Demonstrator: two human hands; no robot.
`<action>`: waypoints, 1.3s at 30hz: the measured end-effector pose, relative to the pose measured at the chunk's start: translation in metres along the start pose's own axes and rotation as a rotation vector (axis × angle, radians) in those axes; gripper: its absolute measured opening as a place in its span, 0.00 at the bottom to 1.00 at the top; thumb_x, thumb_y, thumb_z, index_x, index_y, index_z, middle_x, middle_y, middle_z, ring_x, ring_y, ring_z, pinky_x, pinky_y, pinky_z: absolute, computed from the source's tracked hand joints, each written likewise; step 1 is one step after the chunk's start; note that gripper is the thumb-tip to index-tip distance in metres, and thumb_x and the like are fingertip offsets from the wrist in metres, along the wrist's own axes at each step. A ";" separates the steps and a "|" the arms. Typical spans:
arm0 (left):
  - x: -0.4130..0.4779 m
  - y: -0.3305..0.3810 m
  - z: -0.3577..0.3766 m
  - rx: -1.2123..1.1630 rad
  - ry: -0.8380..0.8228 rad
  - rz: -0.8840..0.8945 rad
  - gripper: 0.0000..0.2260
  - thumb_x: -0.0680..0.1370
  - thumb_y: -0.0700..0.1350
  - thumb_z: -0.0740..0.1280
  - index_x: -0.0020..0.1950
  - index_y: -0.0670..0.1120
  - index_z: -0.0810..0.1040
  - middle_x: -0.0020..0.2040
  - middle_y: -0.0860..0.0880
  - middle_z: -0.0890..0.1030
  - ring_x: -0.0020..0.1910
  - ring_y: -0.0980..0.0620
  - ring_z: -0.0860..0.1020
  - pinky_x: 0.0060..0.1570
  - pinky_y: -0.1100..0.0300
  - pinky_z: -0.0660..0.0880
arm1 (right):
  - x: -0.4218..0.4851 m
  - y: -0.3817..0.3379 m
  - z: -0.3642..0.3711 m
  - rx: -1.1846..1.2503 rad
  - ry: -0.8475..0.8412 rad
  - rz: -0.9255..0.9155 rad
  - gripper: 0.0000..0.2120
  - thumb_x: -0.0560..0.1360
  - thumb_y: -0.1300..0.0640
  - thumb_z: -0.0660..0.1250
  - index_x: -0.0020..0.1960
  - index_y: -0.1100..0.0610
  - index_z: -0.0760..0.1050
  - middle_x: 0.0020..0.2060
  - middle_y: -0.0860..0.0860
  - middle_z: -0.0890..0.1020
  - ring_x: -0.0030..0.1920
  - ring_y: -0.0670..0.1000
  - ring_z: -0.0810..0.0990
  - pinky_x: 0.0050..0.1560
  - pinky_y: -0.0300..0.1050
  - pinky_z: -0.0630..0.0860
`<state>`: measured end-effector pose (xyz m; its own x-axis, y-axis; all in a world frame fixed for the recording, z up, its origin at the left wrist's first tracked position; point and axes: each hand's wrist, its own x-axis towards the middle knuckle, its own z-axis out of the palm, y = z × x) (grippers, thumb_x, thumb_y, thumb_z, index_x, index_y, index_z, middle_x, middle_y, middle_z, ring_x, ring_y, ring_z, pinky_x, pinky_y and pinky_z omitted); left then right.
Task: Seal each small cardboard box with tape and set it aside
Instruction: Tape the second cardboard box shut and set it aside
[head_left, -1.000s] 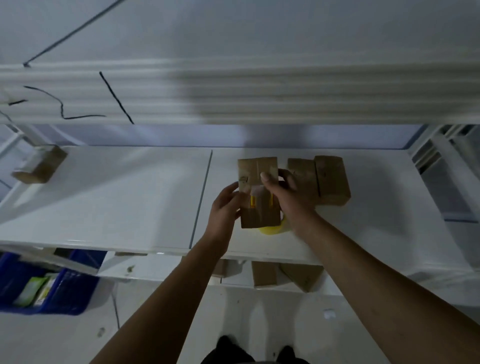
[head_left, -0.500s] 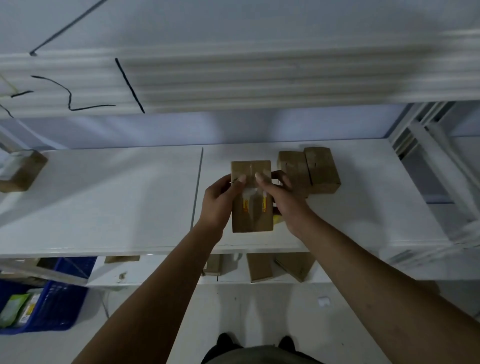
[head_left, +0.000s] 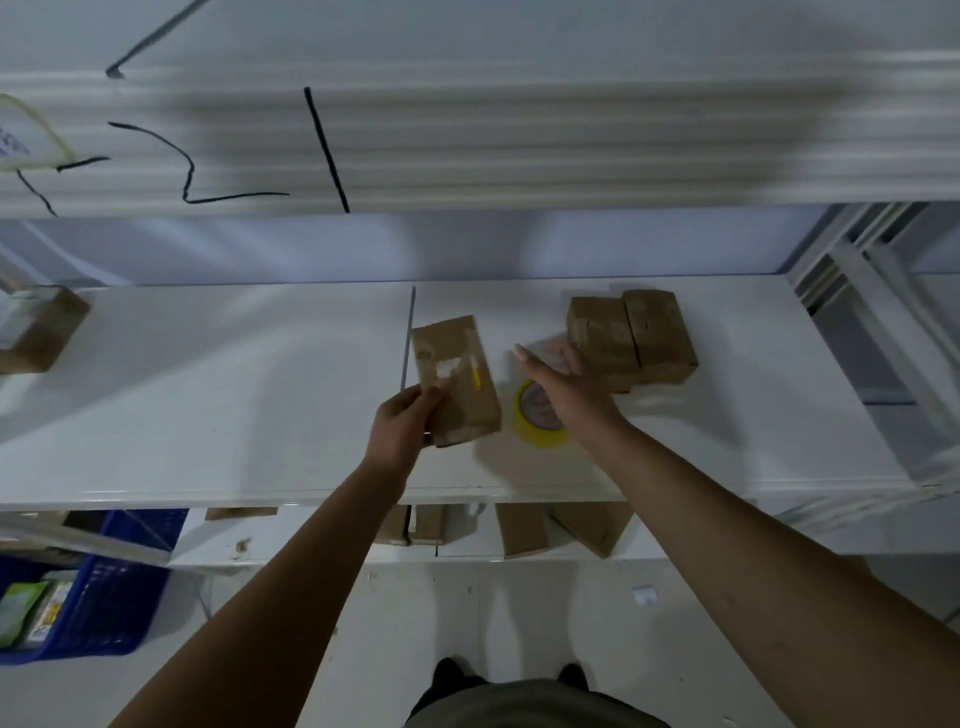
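Since half a second ago, right hand (head_left: 569, 392) released the small brown cardboard box (head_left: 457, 379), fingers spread over the yellow tape roll (head_left: 537, 415). Left hand (head_left: 402, 428) grips the box's 7 o'clock corner above the white shelf (head_left: 208, 395). Likely next: set it aside, perhaps beside the two brown boxes (head_left: 631, 338) at 2 o'clock.

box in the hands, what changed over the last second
The right hand let go of the box and moved right, open above the yellow tape roll. The left hand alone grips the box, now shifted left. The two boxes behind stayed put.
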<state>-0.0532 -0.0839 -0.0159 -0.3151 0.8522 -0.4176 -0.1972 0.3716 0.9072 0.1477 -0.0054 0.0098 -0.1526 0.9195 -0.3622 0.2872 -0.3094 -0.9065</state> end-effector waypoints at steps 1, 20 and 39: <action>0.004 -0.004 -0.006 0.064 0.028 -0.012 0.10 0.83 0.51 0.68 0.58 0.47 0.83 0.55 0.44 0.86 0.54 0.45 0.85 0.51 0.50 0.84 | 0.004 0.004 -0.002 -0.006 0.061 -0.017 0.25 0.77 0.39 0.72 0.68 0.50 0.73 0.48 0.46 0.78 0.44 0.51 0.81 0.52 0.54 0.81; 0.062 0.013 0.067 1.428 -0.337 0.566 0.36 0.78 0.46 0.66 0.85 0.47 0.56 0.80 0.44 0.68 0.81 0.43 0.61 0.81 0.46 0.55 | 0.010 0.074 -0.019 -0.695 -0.070 -0.155 0.24 0.70 0.53 0.81 0.63 0.54 0.81 0.64 0.55 0.78 0.64 0.57 0.79 0.66 0.46 0.74; 0.069 0.017 0.066 1.005 -0.127 0.613 0.07 0.80 0.45 0.72 0.56 0.50 0.87 0.51 0.53 0.87 0.50 0.55 0.83 0.57 0.69 0.73 | 0.008 0.039 -0.048 -0.527 0.030 -0.233 0.06 0.73 0.54 0.78 0.48 0.52 0.83 0.41 0.46 0.82 0.42 0.51 0.82 0.48 0.45 0.76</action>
<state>-0.0171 0.0061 -0.0260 0.0026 0.9983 0.0577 0.7909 -0.0374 0.6107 0.2031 0.0019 -0.0181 -0.2440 0.9577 -0.1525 0.6824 0.0579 -0.7286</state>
